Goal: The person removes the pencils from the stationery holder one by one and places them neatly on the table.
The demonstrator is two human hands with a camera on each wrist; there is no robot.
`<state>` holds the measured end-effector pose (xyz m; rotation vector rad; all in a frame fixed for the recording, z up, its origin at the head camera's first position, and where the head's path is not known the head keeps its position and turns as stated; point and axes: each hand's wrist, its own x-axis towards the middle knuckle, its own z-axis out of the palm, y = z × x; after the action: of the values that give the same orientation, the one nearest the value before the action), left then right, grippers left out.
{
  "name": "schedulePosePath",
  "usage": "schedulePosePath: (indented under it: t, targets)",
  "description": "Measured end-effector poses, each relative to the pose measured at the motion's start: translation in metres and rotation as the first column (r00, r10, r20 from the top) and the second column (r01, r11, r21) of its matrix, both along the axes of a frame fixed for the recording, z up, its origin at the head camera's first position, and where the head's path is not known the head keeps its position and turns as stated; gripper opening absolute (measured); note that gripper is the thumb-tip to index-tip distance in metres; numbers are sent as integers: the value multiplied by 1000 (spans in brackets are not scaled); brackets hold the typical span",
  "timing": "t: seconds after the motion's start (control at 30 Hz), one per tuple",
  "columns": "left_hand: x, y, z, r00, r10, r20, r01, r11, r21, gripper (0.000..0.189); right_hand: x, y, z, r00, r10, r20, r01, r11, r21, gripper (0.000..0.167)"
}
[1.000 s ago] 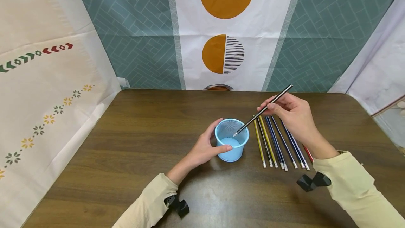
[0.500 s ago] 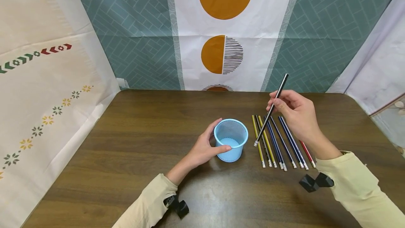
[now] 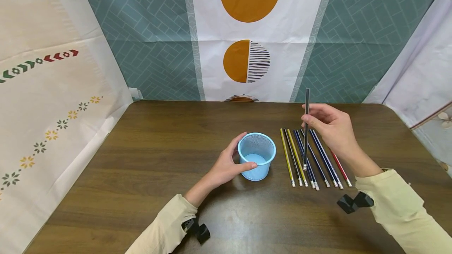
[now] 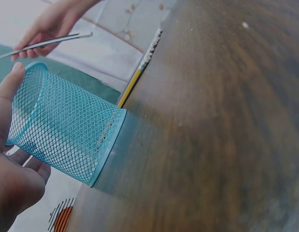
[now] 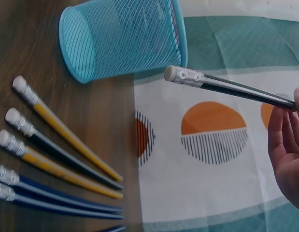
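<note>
My left hand (image 3: 227,164) grips a light blue mesh pencil cup (image 3: 256,169), thumb at the near rim and fingers round its far left side. The cup stands upright on the table, and nothing shows inside it in the head view. With thumb and fingertips, my right hand (image 3: 330,126) pinches a black pencil with pale stripes (image 3: 306,140), raised over the row of pencils. Its white eraser end points down in the head view. The right wrist view shows that eraser (image 5: 171,73) up near the level of the cup's rim (image 5: 180,34).
Right of the cup, several pencils lie side by side, erasers toward me: a yellow pencil (image 3: 287,159) at the left, dark blue pencils (image 3: 319,160) farther right, and a red pencil (image 3: 340,168) at the end. Patterned cloth (image 3: 159,50) hangs behind the brown wooden table (image 3: 159,140).
My right hand has moved right, bringing the black pencil from over the cup's mouth to above the row. The pencil has swung from slanted to nearly vertical. My left hand stays on the cup.
</note>
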<state>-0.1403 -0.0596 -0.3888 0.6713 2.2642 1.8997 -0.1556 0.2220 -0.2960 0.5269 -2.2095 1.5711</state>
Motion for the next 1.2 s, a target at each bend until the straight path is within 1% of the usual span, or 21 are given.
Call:
schedulePosePath:
  t: [0.13,0.33,0.5,0.6,0.77,0.93,1.07,1.2]
  targets:
    - [0,0,0,1000,4,0,-4,1000,-4,86,-4,6,-5,999,-26,25,25,999,45,24]
    - [0,0,0,1000,6,-5,-6,1000,-2,85,-9,14,-11,997,-39,64,35,997,62,22]
    - [0,-1,0,1000,8,-8,-8,1000,-3,85,-11,16,-12,992,-72,103,62,993,97,20]
    - [0,-1,0,1000,10,-4,-10,1000,-9,85,-12,18,-14,988,-89,123,73,989,126,23]
    - [0,0,0,1000,11,-3,-11,1000,-15,85,-14,23,-16,979,-117,165,88,981,173,34]
    - [0,0,1,1000,8,-5,-8,1000,-12,85,-16,28,-18,967,-158,201,103,961,258,39]
    - [1,0,2,1000,8,-9,-8,1000,-8,85,-17,31,-19,965,-155,212,85,949,305,41]
    - [1,0,1,1000,9,-11,-9,1000,-13,85,-20,33,-22,966,-140,219,64,944,323,43]
